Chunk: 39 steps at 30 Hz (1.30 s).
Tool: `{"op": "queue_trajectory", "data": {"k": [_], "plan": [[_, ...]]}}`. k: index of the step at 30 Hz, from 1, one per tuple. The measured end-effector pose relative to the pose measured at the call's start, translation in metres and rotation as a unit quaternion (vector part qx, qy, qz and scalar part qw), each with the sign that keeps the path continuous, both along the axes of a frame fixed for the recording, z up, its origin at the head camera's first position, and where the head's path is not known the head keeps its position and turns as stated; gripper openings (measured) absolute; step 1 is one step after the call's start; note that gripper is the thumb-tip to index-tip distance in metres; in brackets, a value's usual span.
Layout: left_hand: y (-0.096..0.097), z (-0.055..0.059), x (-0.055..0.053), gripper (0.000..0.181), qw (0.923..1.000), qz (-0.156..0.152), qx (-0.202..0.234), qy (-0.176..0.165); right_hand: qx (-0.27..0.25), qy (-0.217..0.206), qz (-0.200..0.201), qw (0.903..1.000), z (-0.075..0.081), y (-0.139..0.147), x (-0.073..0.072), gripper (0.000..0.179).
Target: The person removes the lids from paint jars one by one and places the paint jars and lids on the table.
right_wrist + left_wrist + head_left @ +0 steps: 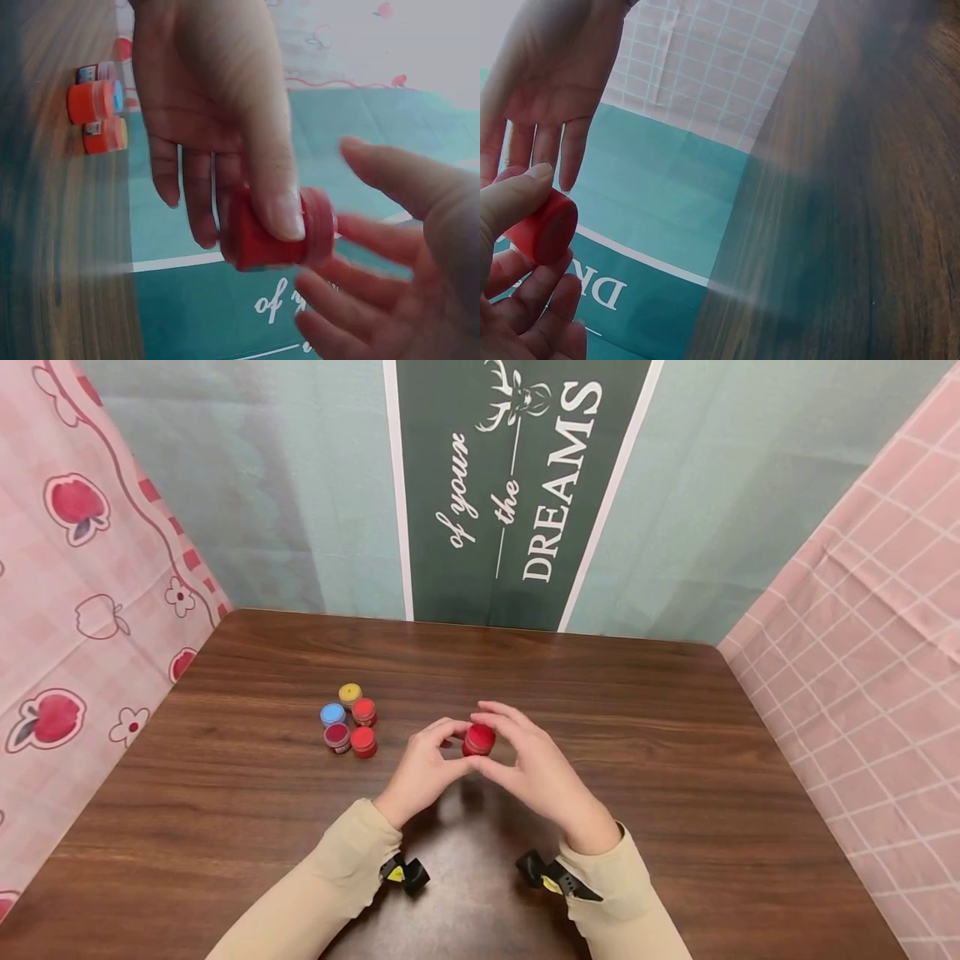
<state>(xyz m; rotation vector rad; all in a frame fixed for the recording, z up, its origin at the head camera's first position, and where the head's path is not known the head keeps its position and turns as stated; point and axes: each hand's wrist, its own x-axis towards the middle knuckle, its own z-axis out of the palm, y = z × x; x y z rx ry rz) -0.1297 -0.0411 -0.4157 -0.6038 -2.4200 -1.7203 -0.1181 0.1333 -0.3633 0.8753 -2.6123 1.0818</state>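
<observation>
A small red paint jar (478, 740) is held above the table, its lid side facing up toward the head camera. My left hand (426, 770) pinches it; in the right wrist view the left thumb lies across the red jar (255, 251) with fingers behind it. My right hand (536, 768) is close around the jar's other side, fingers fairly straight. In the right wrist view the right thumb stands apart from the jar, and whether the right fingertips touch the lid is unclear. In the left wrist view the jar's red base (553, 231) shows.
On the brown wooden table (637, 718), several small paint jars stand grouped at left: a yellow jar (349, 695), a blue jar (333, 715), a dark red jar (337, 737) and two orange-red jars (363, 742). Printed cloths hang behind and at both sides.
</observation>
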Motion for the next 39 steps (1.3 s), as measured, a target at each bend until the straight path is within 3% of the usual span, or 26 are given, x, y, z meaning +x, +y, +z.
{"op": "queue_trajectory", "data": {"k": [5, 8, 13, 18, 21, 23, 26, 29, 31, 34, 39], "plan": [[0.002, -0.001, 0.001, 0.029, 1.0, -0.006, 0.001, -0.007, 0.023, 0.009, -0.077, 0.9967, -0.004, -0.006, 0.001, 0.044], [0.003, 0.0, 0.001, 0.029, 1.0, -0.004, -0.002, 0.001, 0.025, 0.01, -0.091, 0.9955, -0.006, -0.008, 0.001, 0.043], [0.002, 0.004, 0.002, 0.03, 0.9999, 0.008, 0.001, 0.012, -0.007, 0.0, -0.039, 0.9992, -0.002, -0.006, 0.0, 0.055], [0.001, 0.006, 0.001, 0.032, 0.9999, 0.007, -0.007, 0.003, -0.026, -0.039, 0.034, 0.9983, 0.002, 0.0, -0.001, 0.052], [0.0, 0.005, 0.001, 0.032, 0.9999, 0.007, -0.01, 0.006, -0.028, -0.055, 0.044, 0.9971, 0.003, 0.0, -0.002, 0.05], [-0.001, 0.005, 0.002, 0.032, 0.9999, 0.009, -0.009, 0.008, -0.028, -0.049, 0.026, 0.9981, 0.003, -0.002, -0.001, 0.052], [-0.001, 0.004, 0.002, 0.032, 0.9999, 0.006, -0.005, 0.008, -0.009, -0.026, -0.04, 0.9988, 0.0, -0.005, -0.001, 0.056], [0.0, 0.003, 0.002, 0.031, 1.0, 0.0, -0.004, 0.006, 0.031, -0.001, -0.118, 0.9926, -0.003, -0.009, 0.0, 0.053], [0.0, 0.002, 0.002, 0.03, 1.0, -0.003, -0.003, 0.002, 0.052, 0.004, -0.144, 0.9882, -0.004, -0.011, 0.0, 0.047], [0.001, 0.003, 0.002, 0.03, 1.0, -0.005, -0.004, -0.004, 0.053, 0.008, -0.142, 0.9884, -0.005, -0.012, 0.001, 0.039], [0.002, 0.004, 0.0, 0.031, 0.9999, 0.0, -0.008, -0.007, 0.027, -0.002, -0.088, 0.9957, 0.001, -0.008, 0.002, 0.042]]}}
